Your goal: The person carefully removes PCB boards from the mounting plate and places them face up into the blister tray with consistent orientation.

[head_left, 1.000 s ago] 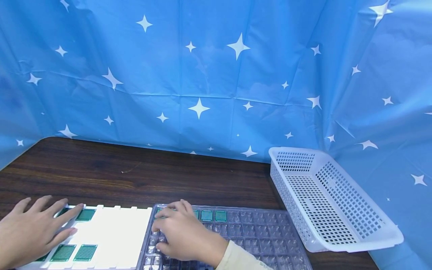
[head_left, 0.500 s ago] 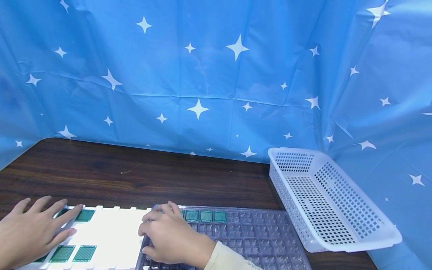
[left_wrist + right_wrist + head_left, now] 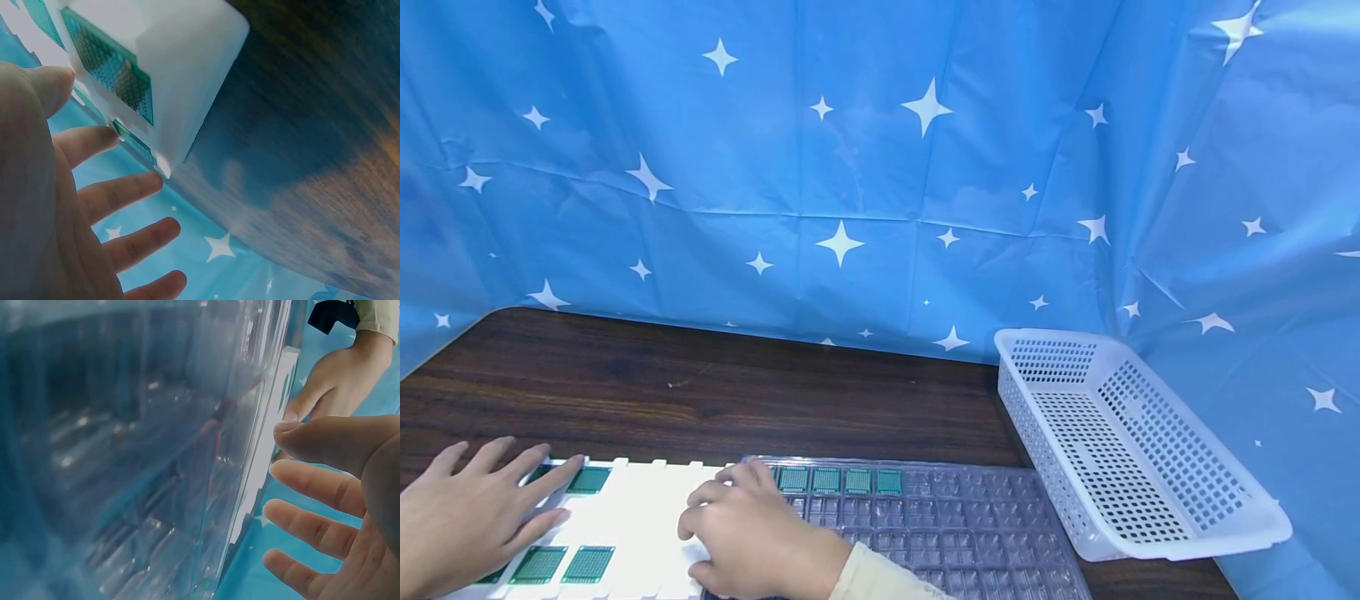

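Note:
My left hand (image 3: 478, 512) lies with spread fingers over the left end of a white slotted holder (image 3: 651, 512). Green perforated circuit boards sit in it, one (image 3: 589, 479) by the index fingertip and another (image 3: 588, 564) in the near row; the hand covers others partly. In the left wrist view, a circuit board (image 3: 109, 62) shows in the holder near the thumb. My right hand (image 3: 756, 529) hovers at the seam between the holder and a clear compartment tray (image 3: 955, 533), its fingers loosely bent. Nothing shows between its thumb and fingers (image 3: 312, 481) in the right wrist view.
Several circuit boards, such as this one (image 3: 857, 481), fill part of the tray's back row. A white perforated basket (image 3: 1075, 500) stands right of the tray. Dark wooden tabletop (image 3: 737, 392) runs behind, up to a blue star-printed curtain (image 3: 880, 167).
My right hand has moved left, from over the tray's back-left compartments to the holder's right end, uncovering more boards in the back row. The left hand has stayed in place.

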